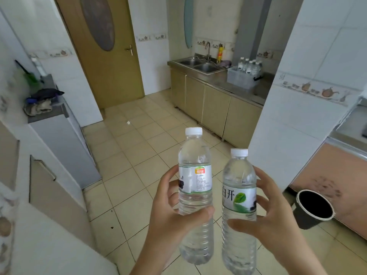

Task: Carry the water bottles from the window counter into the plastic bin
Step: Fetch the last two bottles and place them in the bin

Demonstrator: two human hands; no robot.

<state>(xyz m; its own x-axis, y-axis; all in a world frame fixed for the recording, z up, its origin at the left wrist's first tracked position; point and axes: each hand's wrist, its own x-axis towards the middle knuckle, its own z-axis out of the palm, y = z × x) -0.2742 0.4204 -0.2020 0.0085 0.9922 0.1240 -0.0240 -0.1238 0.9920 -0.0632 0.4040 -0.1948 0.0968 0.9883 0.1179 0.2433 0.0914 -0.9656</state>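
Each hand gripped an upright water bottle: left hand [168, 211] on one bottle [195, 187], right hand [276, 217] on the other [239, 205]. The far bin [241, 78] held several bottles (count unclear).

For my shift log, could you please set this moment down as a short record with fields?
left hand: grip on clear plastic water bottle with orange-tagged label
right hand: grip on clear plastic water bottle with green-leaf label
translucent plastic bin: on steel counter beside sink, several bottles inside
black bucket: on floor, right
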